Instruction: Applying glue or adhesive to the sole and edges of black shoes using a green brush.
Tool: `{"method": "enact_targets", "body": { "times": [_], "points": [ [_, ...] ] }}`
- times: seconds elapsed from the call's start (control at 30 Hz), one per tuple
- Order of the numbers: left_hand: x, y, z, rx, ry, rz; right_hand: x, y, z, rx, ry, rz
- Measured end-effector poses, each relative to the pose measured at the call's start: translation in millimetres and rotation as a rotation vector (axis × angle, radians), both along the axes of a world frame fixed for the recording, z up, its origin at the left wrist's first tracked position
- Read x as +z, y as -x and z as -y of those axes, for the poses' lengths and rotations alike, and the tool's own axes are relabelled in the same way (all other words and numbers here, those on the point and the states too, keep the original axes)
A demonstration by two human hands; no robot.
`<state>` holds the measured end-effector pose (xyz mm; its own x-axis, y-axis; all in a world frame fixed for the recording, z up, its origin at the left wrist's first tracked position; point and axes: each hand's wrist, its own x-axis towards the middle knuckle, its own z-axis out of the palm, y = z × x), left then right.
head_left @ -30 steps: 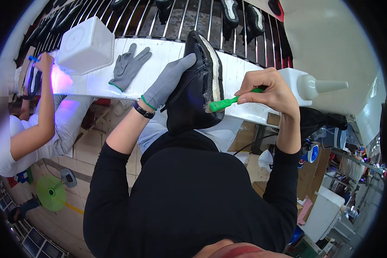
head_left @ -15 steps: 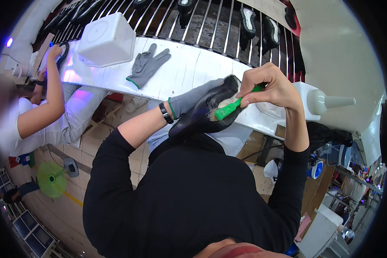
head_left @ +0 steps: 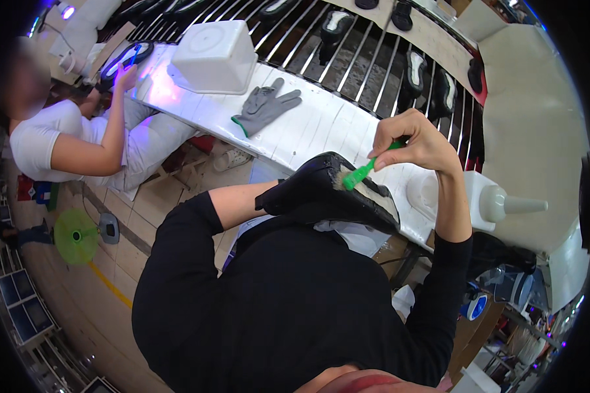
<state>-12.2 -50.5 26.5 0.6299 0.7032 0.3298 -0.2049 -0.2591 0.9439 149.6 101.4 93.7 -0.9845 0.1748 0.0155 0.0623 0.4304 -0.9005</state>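
The black shoe (head_left: 301,190) is in front of my body, across the near edge of the white table (head_left: 324,131), its pale-centred sole facing up and to the right. My right hand (head_left: 418,147) is closed, thumb and fingers pinching a green brush (head_left: 359,175), bristles at the left end of the shoe's sole. My left hand is hidden behind the shoe; its opening and grip I cannot tell. The white tub (head_left: 215,56), beyond and left of the shoe, shows a round outline on top; any lettering is too small to read. Beyond the shoe, the table's far edge meets a rack of metal rods (head_left: 367,62). Bare tabletop lies between shoe and grey glove (head_left: 267,108). Right of the shoe, a white nozzled bottle (head_left: 498,203) stands just beside my wrist.
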Motion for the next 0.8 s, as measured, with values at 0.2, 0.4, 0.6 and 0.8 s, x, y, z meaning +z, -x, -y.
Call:
{"method": "enact_targets", "body": {
  "times": [0.2,0.4,0.6,0.8],
  "points": [
    [15.8,-0.7,6.2,0.061,0.203,-0.016,-5.2,-7.1,2.1,0.005,-0.113,0.041],
    [25.9,15.6,19.9,0.202,0.654,-0.030,3.0,2.9,46.4,-0.410,-0.120,-0.080],
    [-76.6,23.5,-27.2,0.397,0.583,0.561,-13.9,8.9,25.4,-0.670,-0.133,-0.270],
    [-52.0,52.8,-43.8,0.658,0.663,0.582,-33.2,-29.0,0.9,-0.759,-0.048,-0.320]
  ]
}}
